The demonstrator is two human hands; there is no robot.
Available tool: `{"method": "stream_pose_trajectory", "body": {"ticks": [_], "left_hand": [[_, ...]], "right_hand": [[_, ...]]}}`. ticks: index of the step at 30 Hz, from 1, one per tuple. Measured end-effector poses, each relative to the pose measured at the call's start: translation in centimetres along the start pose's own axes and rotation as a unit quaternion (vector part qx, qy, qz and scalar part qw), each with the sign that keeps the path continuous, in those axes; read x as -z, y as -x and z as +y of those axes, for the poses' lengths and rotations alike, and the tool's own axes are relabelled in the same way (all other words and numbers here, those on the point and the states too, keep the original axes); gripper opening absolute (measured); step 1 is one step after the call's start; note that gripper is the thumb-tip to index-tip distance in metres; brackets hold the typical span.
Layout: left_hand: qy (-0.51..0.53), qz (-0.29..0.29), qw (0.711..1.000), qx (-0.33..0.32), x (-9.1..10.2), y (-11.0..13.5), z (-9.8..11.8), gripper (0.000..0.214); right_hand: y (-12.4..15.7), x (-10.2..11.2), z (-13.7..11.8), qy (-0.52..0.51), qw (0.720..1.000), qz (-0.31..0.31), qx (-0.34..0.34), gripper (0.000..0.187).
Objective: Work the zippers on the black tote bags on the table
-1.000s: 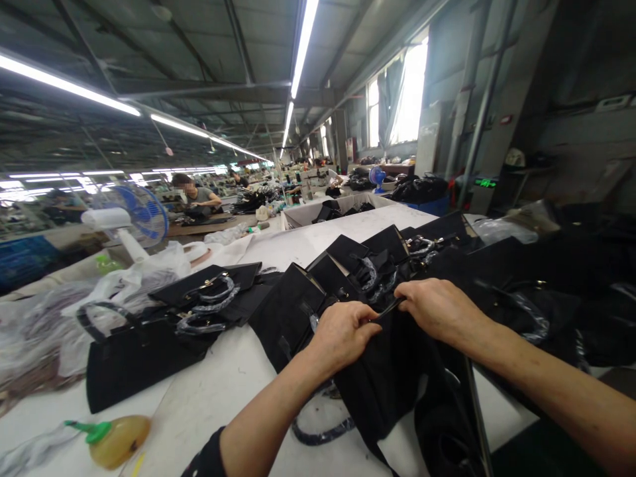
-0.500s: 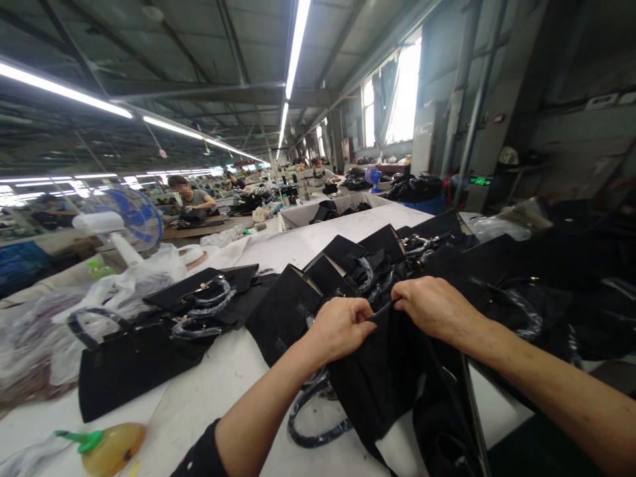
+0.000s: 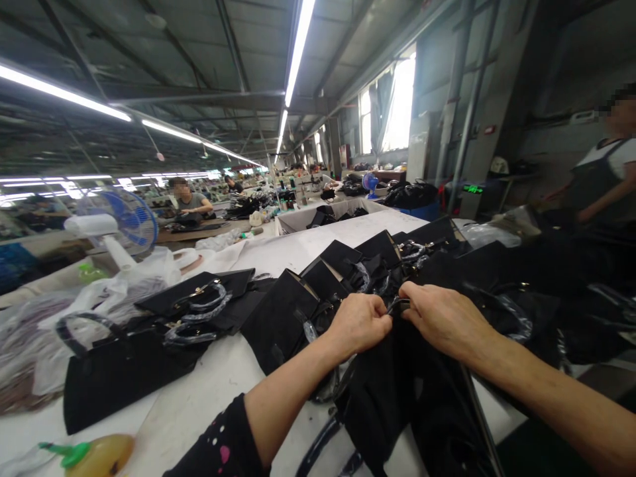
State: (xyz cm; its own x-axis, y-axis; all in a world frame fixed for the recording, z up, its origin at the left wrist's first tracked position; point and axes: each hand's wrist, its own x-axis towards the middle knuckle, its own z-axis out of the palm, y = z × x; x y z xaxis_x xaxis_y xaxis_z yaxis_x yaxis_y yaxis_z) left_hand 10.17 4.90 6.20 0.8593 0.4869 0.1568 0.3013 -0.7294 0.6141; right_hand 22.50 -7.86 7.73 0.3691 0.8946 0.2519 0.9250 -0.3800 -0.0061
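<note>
Compared with half a second earlier, the two hands had been drawn together: the left hand [image 3: 360, 324] and the right hand [image 3: 444, 318], formerly kept apart with a thin strap [image 3: 399, 305] stretched between them, were now seen almost knuckle to knuckle. Each grip was clenched on the top edge of the black bag [image 3: 392, 397], with only a short loop of the strap left showing between them. The bag itself was held over the near edge of the bench [image 3: 213, 391], hanging down from the hands. A dark sleeve [image 3: 218, 450] with pink dots had come into view at the left forearm, and a person in an apron [image 3: 603, 172] had appeared beyond the right edge of the bench (none was seen there before).

At the far end of the bench an open box [image 3: 298, 217] was found, with a few dark bags [image 3: 328, 213] lying inside it. Further back, a blue bin [image 3: 422, 211] was piled over with more black goods [image 3: 410, 194]. A row of finished bags [image 3: 348, 262] was laid overlapping along the middle of the bench, their handles wrapped in clear film. Near the left edge, plastic sacks [image 3: 124, 285] were heaped, and a desk fan [image 3: 126, 222] was stood behind them. An amber bottle [image 3: 97, 457] with a green cap was lying at the near left corner.
</note>
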Motion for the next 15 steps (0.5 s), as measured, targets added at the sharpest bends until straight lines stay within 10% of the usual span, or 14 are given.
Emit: {"method": "stream_pose_trajectory", "body": {"ticks": [15], "left_hand": [[0.049, -0.036, 0.998, -0.028, 0.02, -0.34, -0.5, 0.009]], "right_hand": [[-0.97, -0.18, 0.58, 0.036, 0.998, 0.037, 0.036, 0.006]]}}
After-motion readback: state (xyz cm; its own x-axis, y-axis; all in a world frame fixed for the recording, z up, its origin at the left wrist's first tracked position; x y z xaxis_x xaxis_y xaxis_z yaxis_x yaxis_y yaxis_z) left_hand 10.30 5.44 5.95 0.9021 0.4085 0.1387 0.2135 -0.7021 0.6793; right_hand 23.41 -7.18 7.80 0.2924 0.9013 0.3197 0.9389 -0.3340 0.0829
